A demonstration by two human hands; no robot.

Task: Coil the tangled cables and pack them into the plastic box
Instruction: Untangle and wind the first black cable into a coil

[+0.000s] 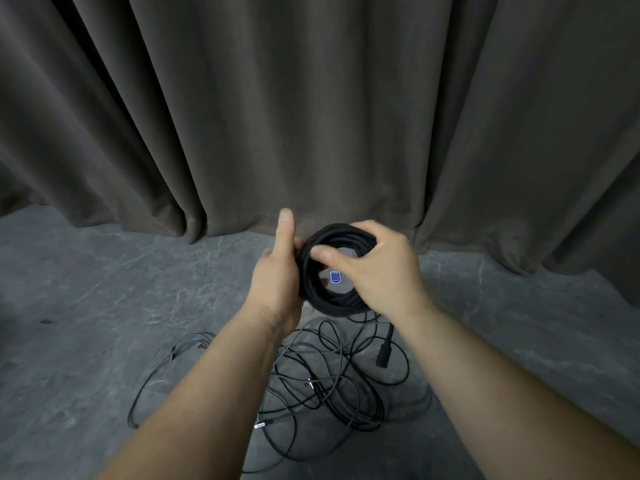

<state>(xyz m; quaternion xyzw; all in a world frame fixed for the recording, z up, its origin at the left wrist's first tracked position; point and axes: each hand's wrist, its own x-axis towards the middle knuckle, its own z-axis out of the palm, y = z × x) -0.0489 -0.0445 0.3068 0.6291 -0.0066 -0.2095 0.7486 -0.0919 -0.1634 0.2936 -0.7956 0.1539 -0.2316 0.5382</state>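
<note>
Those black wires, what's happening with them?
A person is winding one black cable into a neat ring. The left hand grips one side of the coil and the right hand holds the other side, up above the floor. Below the arms, a messy pile of thin cables lies loose on the floor, not yet coiled. A dark curtain hangs behind. Through the ring something pale with a blue label shows; I cannot tell if it is the box.
</note>
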